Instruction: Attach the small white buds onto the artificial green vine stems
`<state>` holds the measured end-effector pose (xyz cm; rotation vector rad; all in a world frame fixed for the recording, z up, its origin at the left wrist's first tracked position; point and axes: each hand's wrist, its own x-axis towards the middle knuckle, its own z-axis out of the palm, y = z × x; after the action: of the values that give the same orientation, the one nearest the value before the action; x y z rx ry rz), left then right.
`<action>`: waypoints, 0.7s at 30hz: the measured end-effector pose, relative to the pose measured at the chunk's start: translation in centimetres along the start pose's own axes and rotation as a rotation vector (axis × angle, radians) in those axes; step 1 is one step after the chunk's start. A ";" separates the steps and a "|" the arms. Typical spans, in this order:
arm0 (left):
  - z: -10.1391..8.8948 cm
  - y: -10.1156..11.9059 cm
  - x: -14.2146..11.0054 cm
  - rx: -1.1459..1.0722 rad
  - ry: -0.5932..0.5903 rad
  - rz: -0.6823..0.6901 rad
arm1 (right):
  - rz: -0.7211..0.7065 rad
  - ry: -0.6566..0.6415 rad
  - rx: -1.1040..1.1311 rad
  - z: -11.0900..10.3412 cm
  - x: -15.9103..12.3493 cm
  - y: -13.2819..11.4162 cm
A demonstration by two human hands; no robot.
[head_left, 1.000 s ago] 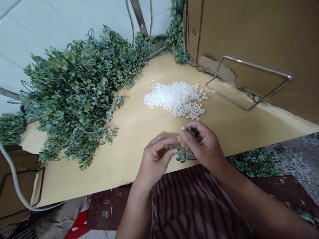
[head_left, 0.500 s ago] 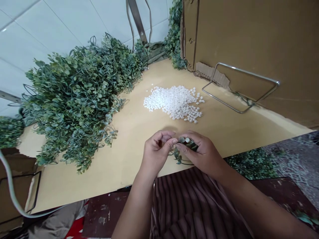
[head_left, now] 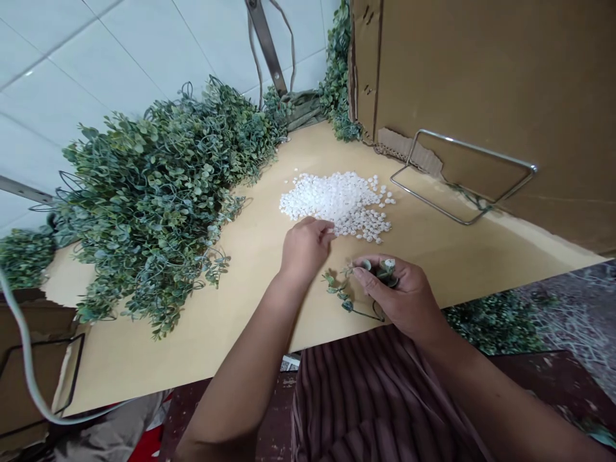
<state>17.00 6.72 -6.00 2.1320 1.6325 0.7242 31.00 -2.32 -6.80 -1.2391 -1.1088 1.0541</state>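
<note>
My left hand (head_left: pixel 307 246) reaches to the near edge of a pile of small white plastic pieces (head_left: pixel 332 196). Its thumb and fingers are pinched together there; whatever lies between the tips is too small to make out. My right hand (head_left: pixel 409 289) is closed around an artificial leaf sprig (head_left: pixel 387 274), just above the front part of the board. A small white piece shows on top of the held leaves. From that hand a thin stem with small green leaves (head_left: pixel 344 300) hangs down to the left.
A large heap of artificial greenery (head_left: pixel 158 205) covers the left side of the board (head_left: pixel 255 308). A bent metal wire frame (head_left: pixel 464 179) leans at the right, against a big cardboard box (head_left: pixel 491 83). More greenery (head_left: pixel 495 324) lies below the right edge. A pale cable (head_left: pixel 26 359) curves at lower left.
My left hand has left the right hand and moved up to the white pile. My right hand has shifted slightly right with the sprig, whose hanging leaves now show more.
</note>
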 end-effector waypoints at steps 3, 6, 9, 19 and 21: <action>0.6 0.4 0.8 0.138 -0.013 0.029 | 0.037 -0.002 0.027 -0.1 0.1 0.0; 0.6 0.2 0.9 0.097 0.019 -0.004 | 0.067 -0.051 0.020 -0.3 0.2 0.0; -0.3 -0.1 0.4 -0.166 0.066 -0.123 | 0.079 -0.039 0.032 -0.3 0.3 -0.2; -1.7 2.7 -5.9 -1.176 -0.006 -0.503 | -0.007 0.079 -0.009 0.1 0.4 -0.1; -1.0 2.7 -6.5 -1.232 -0.013 -0.543 | -0.045 0.088 -0.043 0.2 0.3 -0.2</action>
<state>17.22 -0.27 -4.86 0.7839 1.1273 1.0962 30.85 -2.01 -6.60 -1.2771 -1.0912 0.9373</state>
